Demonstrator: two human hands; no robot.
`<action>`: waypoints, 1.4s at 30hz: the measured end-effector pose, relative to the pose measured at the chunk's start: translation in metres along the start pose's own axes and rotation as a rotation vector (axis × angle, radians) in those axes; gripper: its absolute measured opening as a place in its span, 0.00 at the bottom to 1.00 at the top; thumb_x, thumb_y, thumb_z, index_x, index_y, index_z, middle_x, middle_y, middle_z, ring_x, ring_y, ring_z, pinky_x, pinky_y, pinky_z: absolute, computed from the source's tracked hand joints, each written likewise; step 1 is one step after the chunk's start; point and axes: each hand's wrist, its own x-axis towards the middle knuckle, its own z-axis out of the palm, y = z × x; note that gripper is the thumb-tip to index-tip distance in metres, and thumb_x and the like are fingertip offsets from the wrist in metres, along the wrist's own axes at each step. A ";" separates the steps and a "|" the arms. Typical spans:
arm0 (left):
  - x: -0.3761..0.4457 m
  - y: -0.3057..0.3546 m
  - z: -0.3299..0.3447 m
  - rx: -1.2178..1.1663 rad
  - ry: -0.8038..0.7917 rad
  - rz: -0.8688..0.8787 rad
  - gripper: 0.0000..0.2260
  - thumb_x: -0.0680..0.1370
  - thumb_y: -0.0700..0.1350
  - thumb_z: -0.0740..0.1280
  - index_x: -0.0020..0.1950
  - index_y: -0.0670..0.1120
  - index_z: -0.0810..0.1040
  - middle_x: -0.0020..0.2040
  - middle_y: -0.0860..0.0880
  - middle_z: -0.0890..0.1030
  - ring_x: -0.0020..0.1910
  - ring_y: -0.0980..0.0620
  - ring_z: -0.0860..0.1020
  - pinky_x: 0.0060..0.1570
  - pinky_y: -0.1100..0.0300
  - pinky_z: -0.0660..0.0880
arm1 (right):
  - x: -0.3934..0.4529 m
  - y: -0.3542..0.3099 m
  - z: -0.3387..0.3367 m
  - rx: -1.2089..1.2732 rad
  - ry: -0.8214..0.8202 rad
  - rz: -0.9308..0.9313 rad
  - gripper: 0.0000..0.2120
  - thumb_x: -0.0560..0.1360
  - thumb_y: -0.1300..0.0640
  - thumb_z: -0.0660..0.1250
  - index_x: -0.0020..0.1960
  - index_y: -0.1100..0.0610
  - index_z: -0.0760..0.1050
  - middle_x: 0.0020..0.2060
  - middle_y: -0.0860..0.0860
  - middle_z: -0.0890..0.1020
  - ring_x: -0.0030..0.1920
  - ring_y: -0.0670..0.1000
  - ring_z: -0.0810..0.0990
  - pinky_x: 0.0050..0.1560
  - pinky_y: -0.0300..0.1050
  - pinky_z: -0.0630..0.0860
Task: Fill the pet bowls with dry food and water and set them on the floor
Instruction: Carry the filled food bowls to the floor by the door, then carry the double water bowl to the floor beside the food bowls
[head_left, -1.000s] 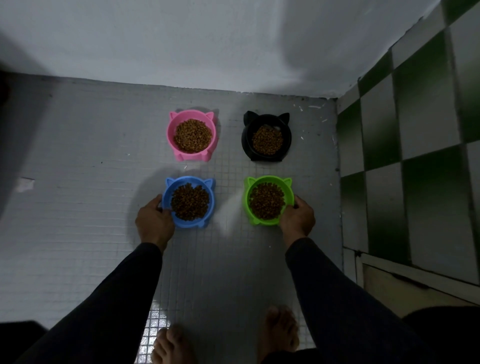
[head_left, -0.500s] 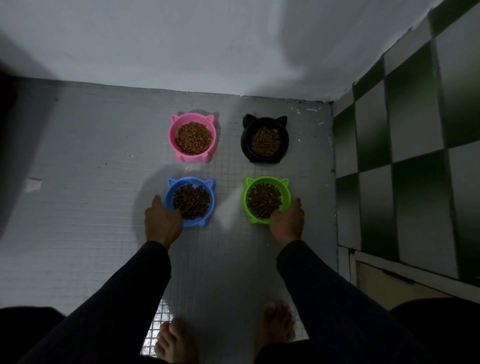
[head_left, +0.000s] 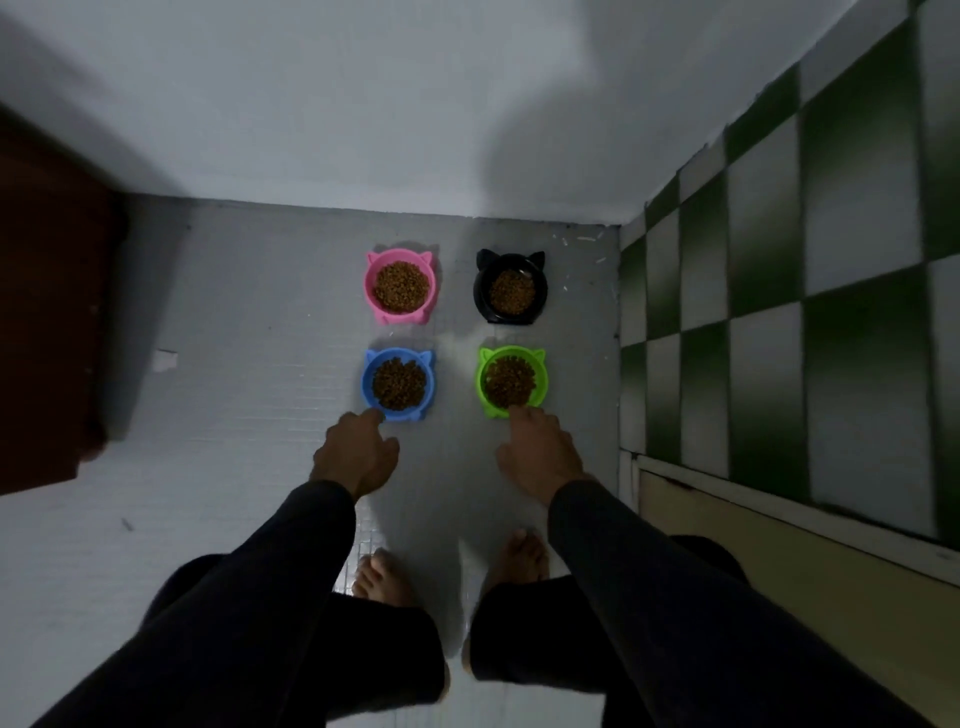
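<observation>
Blue bowl (head_left: 399, 383) and green bowl (head_left: 513, 383) sit filled on the floor (head_left: 260, 415); my left hand (head_left: 357, 453) and right hand (head_left: 537, 453), fingers relaxed, gripping nothing: lift straight away, no nudging rims.

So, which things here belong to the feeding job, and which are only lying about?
Belong to the job:
- pink bowl, black bowl, blue bowl, green bowl, all holding dry food, on the floor
- left hand and right hand, at the near bowls' rims

Just there:
- brown cabinet
- white scrap on the floor
- green checkered wall
</observation>
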 end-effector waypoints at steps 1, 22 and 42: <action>-0.018 0.005 -0.013 0.014 0.000 0.019 0.24 0.81 0.51 0.67 0.76 0.45 0.71 0.69 0.38 0.75 0.67 0.38 0.74 0.66 0.46 0.73 | -0.015 -0.006 -0.011 -0.019 -0.016 -0.006 0.23 0.79 0.53 0.63 0.72 0.57 0.67 0.69 0.58 0.70 0.69 0.62 0.68 0.67 0.54 0.66; -0.351 0.111 -0.278 0.319 -0.071 0.221 0.22 0.84 0.54 0.63 0.76 0.46 0.71 0.73 0.44 0.75 0.70 0.45 0.74 0.68 0.53 0.71 | -0.342 -0.121 -0.273 -0.053 0.022 -0.044 0.10 0.79 0.52 0.63 0.58 0.55 0.74 0.58 0.56 0.79 0.57 0.59 0.78 0.58 0.51 0.76; -0.485 0.255 -0.427 0.428 0.252 0.551 0.27 0.83 0.58 0.63 0.80 0.51 0.65 0.76 0.46 0.70 0.73 0.46 0.71 0.70 0.52 0.69 | -0.499 -0.130 -0.473 -0.058 0.413 -0.092 0.25 0.81 0.48 0.64 0.75 0.55 0.67 0.69 0.56 0.75 0.66 0.57 0.75 0.64 0.52 0.75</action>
